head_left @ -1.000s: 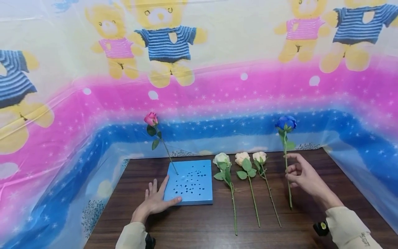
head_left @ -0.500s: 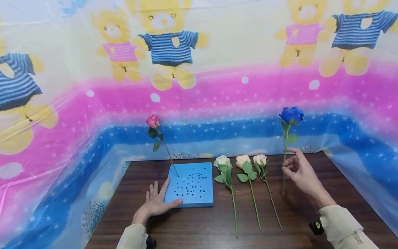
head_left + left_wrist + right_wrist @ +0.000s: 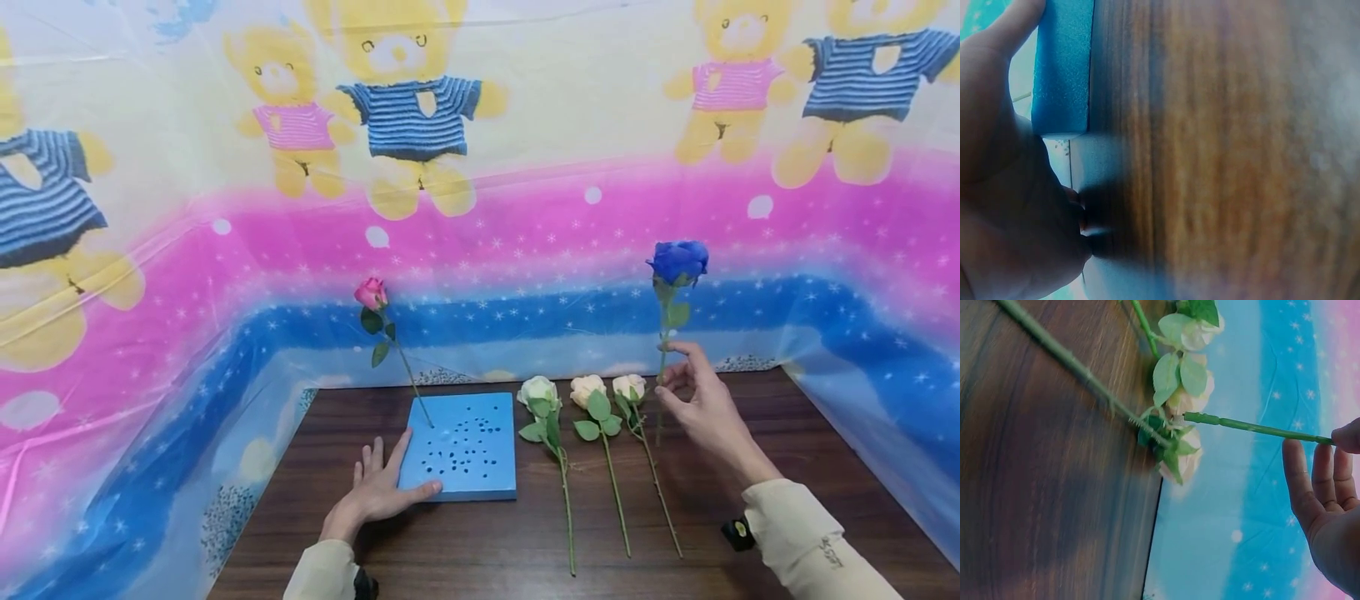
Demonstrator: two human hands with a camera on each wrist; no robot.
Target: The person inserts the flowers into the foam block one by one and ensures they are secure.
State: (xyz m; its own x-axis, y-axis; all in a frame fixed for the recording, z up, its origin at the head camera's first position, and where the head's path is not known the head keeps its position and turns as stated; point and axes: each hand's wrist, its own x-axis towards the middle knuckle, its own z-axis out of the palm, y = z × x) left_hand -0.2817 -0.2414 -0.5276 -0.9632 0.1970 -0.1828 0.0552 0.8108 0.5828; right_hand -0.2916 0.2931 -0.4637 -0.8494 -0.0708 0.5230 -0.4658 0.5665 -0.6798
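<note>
My right hand (image 3: 701, 408) pinches the green stem of a blue artificial rose (image 3: 678, 263), its bloom up and the stem close to vertical. In the right wrist view the lower stem (image 3: 1254, 428) sticks out past the fingers, its cut end free. My left hand (image 3: 382, 487) rests against the left side of a blue foam block (image 3: 480, 487), thumb over the front corner and fingers spread. Small holes dot the block's top. A pink rose (image 3: 371, 293) stands in it, leaning left. In the left wrist view the block's side (image 3: 1063, 75) shows beside the palm.
Right of the block, a white rose (image 3: 538, 392) and two cream roses, one in the middle (image 3: 588, 390) and one on the right (image 3: 628, 388), lie on the dark wooden table (image 3: 480, 550). A bear-print cloth (image 3: 540, 250) hangs behind the table.
My right hand has lifted the blue rose higher and carried it a little to the left, toward the lying roses. The left hand stays on the foam block.
</note>
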